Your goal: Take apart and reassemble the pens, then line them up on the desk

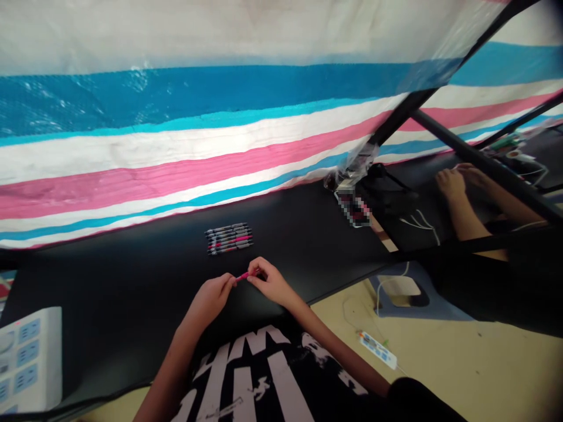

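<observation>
A pink pen (242,276) is held level between my two hands, just above the near part of the black table (132,281). My left hand (214,295) pinches its left end with the fingertips. The fingers of my right hand (269,279) are closed round the other end, which they partly cover. Just beyond my hands lies a row of several pens (229,238), side by side, mostly dark and grey with a few pink parts.
A white power strip (33,357) sits at the table's left front corner. Plastic packaging (360,161) and a blurred-out item (353,206) lie at the right end. Another person's hands (453,180) work at the neighbouring table. A striped sheet (185,158) hangs behind; a stool (413,293) stands at right.
</observation>
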A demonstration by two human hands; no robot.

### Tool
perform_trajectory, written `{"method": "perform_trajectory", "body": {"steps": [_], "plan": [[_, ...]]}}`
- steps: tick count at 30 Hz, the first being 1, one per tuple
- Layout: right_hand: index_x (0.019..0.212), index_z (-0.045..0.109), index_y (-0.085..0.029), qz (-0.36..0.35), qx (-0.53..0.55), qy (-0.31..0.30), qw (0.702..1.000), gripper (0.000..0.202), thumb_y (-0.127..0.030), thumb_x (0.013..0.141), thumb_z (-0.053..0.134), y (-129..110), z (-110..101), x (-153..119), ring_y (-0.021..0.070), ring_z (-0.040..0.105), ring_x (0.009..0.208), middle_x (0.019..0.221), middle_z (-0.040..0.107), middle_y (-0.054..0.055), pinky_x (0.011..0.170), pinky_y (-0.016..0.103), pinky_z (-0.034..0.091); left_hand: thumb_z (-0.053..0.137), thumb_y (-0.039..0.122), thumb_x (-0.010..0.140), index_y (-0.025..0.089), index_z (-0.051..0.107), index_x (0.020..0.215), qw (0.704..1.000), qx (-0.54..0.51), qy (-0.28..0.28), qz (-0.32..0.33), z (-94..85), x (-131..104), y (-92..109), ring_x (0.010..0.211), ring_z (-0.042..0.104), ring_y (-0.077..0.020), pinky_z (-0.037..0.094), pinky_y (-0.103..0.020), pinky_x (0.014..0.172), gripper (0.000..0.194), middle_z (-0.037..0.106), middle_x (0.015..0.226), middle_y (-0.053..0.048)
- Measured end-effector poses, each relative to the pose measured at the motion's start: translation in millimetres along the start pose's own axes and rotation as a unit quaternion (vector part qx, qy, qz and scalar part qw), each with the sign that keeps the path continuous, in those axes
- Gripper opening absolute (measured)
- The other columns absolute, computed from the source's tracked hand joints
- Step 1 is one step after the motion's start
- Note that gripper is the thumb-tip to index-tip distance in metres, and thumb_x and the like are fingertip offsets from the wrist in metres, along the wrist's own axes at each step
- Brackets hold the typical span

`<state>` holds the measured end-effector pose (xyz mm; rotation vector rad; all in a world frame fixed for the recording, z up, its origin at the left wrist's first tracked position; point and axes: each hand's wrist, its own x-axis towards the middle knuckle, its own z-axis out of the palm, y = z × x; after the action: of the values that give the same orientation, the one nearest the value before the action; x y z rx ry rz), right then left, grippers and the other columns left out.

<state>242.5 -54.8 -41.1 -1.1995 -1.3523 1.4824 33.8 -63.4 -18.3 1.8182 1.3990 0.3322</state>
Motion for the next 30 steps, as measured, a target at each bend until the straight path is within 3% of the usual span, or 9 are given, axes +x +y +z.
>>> {"method": "perform_trajectory", "body": {"steps": [3, 6, 8, 10, 13, 17, 22, 27, 30], "plan": [[0.101, 0.060, -0.023, 0.048, 0.063, -0.033, 0.996, 0.028, -0.039, 0.083, 0.075, 2.6, 3.3, -2.3, 0.0137, 0.060, 0.067, 0.080, 0.065, -0.002, 0.065, 0.026, 0.047, 0.055, 0.042, 0.099, 0.023, 0.067, 0.100, 0.999, 0.024, 0.010, -0.025, 1.0, -1.2, 4.0, 0.070, 0.068, -0.0214, 0.042, -0.028, 0.064, 0.023, 0.070, 0.075, 0.000], [0.088, 0.062, -0.021, 0.086, 0.036, -0.020, 0.995, 0.029, -0.048, 0.095, 0.059, 5.4, 1.2, -2.0, 0.0112, 0.047, 0.049, 0.058, 0.055, -0.005, 0.051, 0.025, 0.038, 0.057, 0.040, 0.098, 0.025, 0.067, 0.117, 0.999, 0.051, 0.012, -0.017, 3.1, -2.5, 6.7, 0.070, 0.069, -0.0223, 0.042, -0.029, 0.063, 0.026, 0.071, 0.076, 0.001], [0.082, 0.064, -0.020, 0.069, 0.014, 0.000, 0.998, 0.029, -0.046, 0.096, 0.059, 6.0, -1.7, -1.7, 0.0116, 0.050, 0.053, 0.061, 0.057, -0.004, 0.055, 0.026, 0.042, 0.052, 0.038, 0.102, 0.027, 0.068, 0.116, 0.999, 0.042, 0.007, 0.009, 3.4, -3.5, 7.5, 0.079, 0.072, -0.0222, 0.046, -0.029, 0.069, 0.024, 0.074, 0.085, -0.001], [0.089, 0.067, -0.021, 0.043, 0.025, 0.007, 0.999, 0.019, -0.039, 0.089, 0.070, 5.8, -3.6, -2.0, 0.0139, 0.062, 0.069, 0.079, 0.067, 0.000, 0.069, 0.028, 0.050, 0.049, 0.037, 0.103, 0.026, 0.070, 0.109, 0.999, 0.032, 0.020, 0.030, 3.6, -4.3, 6.9, 0.088, 0.073, -0.0224, 0.049, -0.030, 0.076, 0.024, 0.076, 0.097, -0.003], [0.101, 0.067, -0.022, 0.033, 0.089, 0.000, 0.996, 0.028, -0.033, 0.079, 0.080, 6.2, -2.8, -2.6, 0.0177, 0.069, 0.092, 0.100, 0.071, 0.003, 0.088, 0.033, 0.054, 0.048, 0.036, 0.104, 0.023, 0.072, 0.101, 0.997, 0.037, 0.058, 0.037, 7.0, -4.9, 3.0, 0.090, 0.071, -0.0228, 0.052, -0.033, 0.083, 0.028, 0.074, 0.100, -0.007], [0.106, 0.067, -0.021, 0.081, 0.163, 0.015, 0.983, 0.037, -0.041, 0.079, 0.082, 10.0, 2.3, -1.1, 0.0183, 0.071, 0.084, 0.096, 0.074, 0.005, 0.078, 0.033, 0.057, 0.049, 0.033, 0.104, 0.022, 0.072, 0.108, 0.995, 0.014, 0.087, 0.052, 15.8, -5.7, -3.2, 0.097, 0.072, -0.0229, 0.054, -0.034, 0.089, 0.026, 0.076, 0.106, -0.007], [0.082, 0.069, -0.018, 0.095, 0.090, 0.019, 0.991, 0.028, -0.044, 0.083, 0.076, 12.6, 3.5, 1.2, 0.0131, 0.057, 0.056, 0.064, 0.067, 0.000, 0.059, 0.028, 0.047, 0.049, 0.029, 0.104, 0.023, 0.071, 0.113, 0.992, -0.023, 0.103, 0.064, 18.8, -8.7, -4.3, 0.102, 0.072, -0.0223, 0.054, -0.035, 0.093, 0.024, 0.077, 0.112, -0.006], [0.091, 0.069, -0.021, 0.072, 0.181, 0.086, 0.977, 0.025, -0.029, 0.071, 0.083, 10.7, 3.4, -1.0, 0.0159, 0.065, 0.080, 0.089, 0.073, 0.002, 0.078, 0.030, 0.052, 0.044, 0.023, 0.104, 0.022, 0.071, 0.115, 0.996, -0.035, 0.077, 0.024, 13.1, -12.2, -2.4, 0.079, 0.071, -0.0182, 0.053, -0.029, 0.078, 0.028, 0.074, 0.085, -0.003], [0.097, 0.070, -0.022, 0.085, 0.251, 0.088, 0.960, 0.033, -0.025, 0.068, 0.085, 8.2, 4.1, -2.2, 0.0164, 0.067, 0.086, 0.092, 0.074, 0.002, 0.082, 0.030, 0.053, 0.041, 0.022, 0.105, 0.021, 0.069, 0.119, 0.996, -0.048, 0.072, 0.037, 10.3, -13.7, -1.5, 0.089, 0.071, -0.0185, 0.053, -0.029, 0.083, 0.031, 0.075, 0.095, -0.004]]}}
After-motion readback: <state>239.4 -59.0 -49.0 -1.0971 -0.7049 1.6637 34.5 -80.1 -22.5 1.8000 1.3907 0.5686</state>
